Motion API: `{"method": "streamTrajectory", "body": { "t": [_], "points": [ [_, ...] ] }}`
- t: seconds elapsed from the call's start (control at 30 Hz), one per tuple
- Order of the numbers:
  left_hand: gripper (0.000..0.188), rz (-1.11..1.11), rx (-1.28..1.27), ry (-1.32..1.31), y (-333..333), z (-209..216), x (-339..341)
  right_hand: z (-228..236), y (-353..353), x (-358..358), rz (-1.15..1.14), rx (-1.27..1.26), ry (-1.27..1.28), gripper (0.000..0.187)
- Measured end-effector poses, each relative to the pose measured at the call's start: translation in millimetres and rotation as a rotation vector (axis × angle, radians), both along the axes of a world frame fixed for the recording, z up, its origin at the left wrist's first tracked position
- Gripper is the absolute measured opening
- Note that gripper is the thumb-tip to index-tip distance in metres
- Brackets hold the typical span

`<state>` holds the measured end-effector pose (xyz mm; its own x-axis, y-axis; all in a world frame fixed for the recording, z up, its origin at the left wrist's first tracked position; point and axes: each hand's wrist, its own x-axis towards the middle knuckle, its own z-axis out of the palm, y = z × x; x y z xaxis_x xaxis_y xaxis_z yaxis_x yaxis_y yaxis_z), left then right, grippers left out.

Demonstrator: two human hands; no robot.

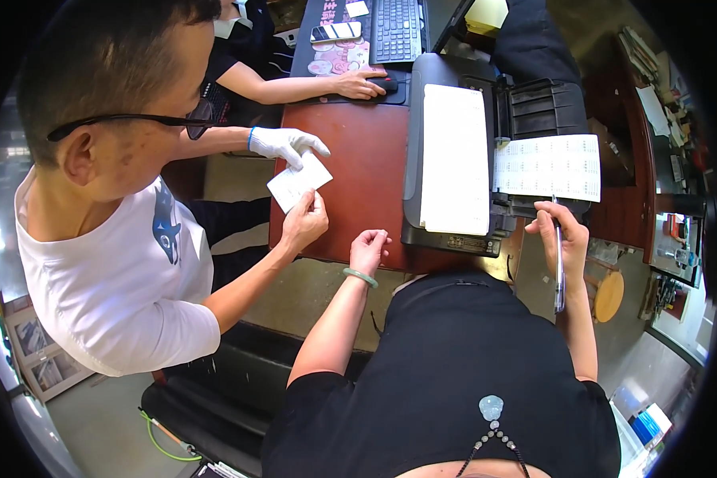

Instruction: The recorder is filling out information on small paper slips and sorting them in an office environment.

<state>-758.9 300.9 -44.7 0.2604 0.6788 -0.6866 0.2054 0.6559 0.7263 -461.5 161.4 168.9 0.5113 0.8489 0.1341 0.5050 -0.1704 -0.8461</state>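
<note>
My right hand [564,231] is closed around a pen [559,275], whose long end points down towards me. Its fingertips are beside the lower edge of a printed label sheet [548,166], which sticks out from the right side of a black printer [415,147]. A stack of white paper [456,159] lies on the printer's top. At the near edge of the red-brown desk [358,171], left of the printer, my left hand [370,251] is loosely closed, with nothing visible in it. A green bangle [360,277] circles that wrist.
A person in a white shirt [123,271] stands at left, holding a white paper slip [299,185] over the desk, one hand gloved. Another person's hand [360,84] rests on a black mouse [386,84]. Beyond are a keyboard [395,30] and a phone [336,32]. A round wooden stool [609,296] stands right.
</note>
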Motion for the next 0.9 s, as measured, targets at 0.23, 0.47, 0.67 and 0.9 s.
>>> {"method": "streamTrajectory", "body": {
  "t": [0.23,0.47,0.67,0.9],
  "points": [
    [0.020,0.008,-0.019,0.006,-2,-6,-1,0,5,-2,0.028,-0.009,-0.004,0.016],
    [0.020,0.000,-0.020,0.035,-2,-7,1,3,4,-2,0.044,0.000,-0.023,0.015],
    [0.020,-0.025,-0.009,0.072,0,-13,1,4,2,1,0.039,-0.002,-0.031,0.015],
    [0.020,-0.017,-0.015,0.073,-2,-14,2,3,0,2,0.035,-0.002,-0.017,0.015]
  ]
}}
